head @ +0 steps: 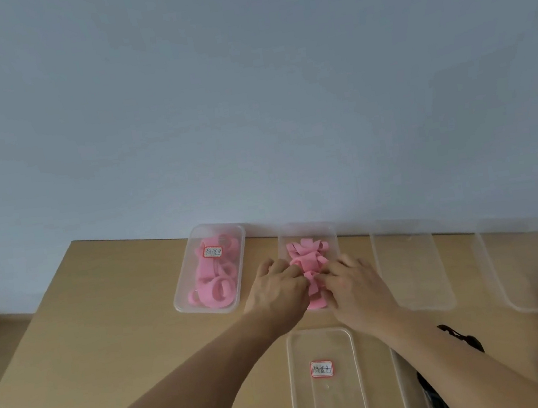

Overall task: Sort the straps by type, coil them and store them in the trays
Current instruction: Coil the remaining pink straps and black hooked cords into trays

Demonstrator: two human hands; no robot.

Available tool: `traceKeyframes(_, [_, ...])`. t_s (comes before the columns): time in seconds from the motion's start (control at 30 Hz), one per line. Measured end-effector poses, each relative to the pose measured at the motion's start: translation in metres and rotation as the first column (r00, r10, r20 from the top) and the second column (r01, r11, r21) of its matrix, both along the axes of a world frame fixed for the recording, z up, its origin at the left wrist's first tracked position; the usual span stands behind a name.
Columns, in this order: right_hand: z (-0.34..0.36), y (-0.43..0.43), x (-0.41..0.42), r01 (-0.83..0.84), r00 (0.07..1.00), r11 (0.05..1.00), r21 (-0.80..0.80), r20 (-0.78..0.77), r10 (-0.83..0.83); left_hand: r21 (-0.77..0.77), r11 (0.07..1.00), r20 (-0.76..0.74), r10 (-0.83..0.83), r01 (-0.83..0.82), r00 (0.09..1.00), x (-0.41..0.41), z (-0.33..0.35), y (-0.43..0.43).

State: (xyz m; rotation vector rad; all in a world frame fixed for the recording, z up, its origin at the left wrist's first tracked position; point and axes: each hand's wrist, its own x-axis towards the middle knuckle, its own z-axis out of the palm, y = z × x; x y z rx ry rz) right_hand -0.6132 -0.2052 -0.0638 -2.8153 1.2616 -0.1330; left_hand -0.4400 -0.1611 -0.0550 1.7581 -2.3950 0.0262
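Lying crumpled, loose pink straps (pixel 308 257) fill the second clear tray (pixel 332 233).

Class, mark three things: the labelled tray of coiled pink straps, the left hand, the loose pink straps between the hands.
labelled strap tray (pixel 185 277): head view, left wall.
left hand (pixel 278 289): head view, back of hand.
loose pink straps (pixel 307 250): head view, upper loops.

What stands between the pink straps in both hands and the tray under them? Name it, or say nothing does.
Nothing visible does. The left hand and right hand hold the pink straps already inside the open tray, which has no lid on it. The near labelled tray lies closer to the person, clear of the way.
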Motion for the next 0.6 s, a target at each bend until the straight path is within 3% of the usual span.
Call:
traceKeyframes(0.17, [0.002, 0.001, -0.001, 0.013, 0.998, 1.000, 0.021, 0.057, -0.014, 0.057, 0.998, -0.067, 0.018, -0.014, 0.998, 0.005, -0.005, 0.003])
traceKeyframes(0.4, [0.005, 0.003, -0.002, 0.023, 1.000, 0.997, 0.075, 0.018, -0.024, 0.061, 0.998, -0.135, 0.027, -0.019, 0.991, 0.007, -0.005, 0.005])
traceKeyframes(0.6, [0.016, 0.009, 0.003, 0.072, 0.997, 0.992, 0.101, 0.023, -0.074, 0.210, 0.977, -0.068, 0.055, -0.039, 0.996, 0.013, -0.006, 0.000])
